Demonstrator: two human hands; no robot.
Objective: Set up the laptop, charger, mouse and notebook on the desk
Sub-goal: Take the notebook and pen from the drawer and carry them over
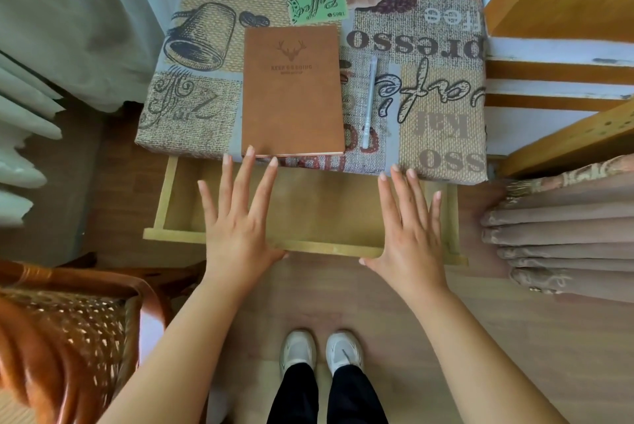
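Note:
A brown notebook (292, 91) with a deer emblem lies closed on the desk (442, 122), which wears a coffee-print cloth. A clear pen (369, 101) lies just right of it. Below the desk's front edge a wooden drawer (308, 247) is pulled out and looks empty. My left hand (238, 218) hovers flat over the drawer's left half, fingers spread, fingertips near the notebook's lower edge. My right hand (410, 224) is spread flat over the drawer's right half. Neither hand holds anything. No laptop, charger or mouse is in view.
A wicker chair (68, 338) stands at the lower left. Wooden shelving (562, 80) rises at the right, with folded curtain fabric (555, 235) below it. White curtains (68, 29) hang at the left. My feet in white shoes (320, 351) stand on the wooden floor.

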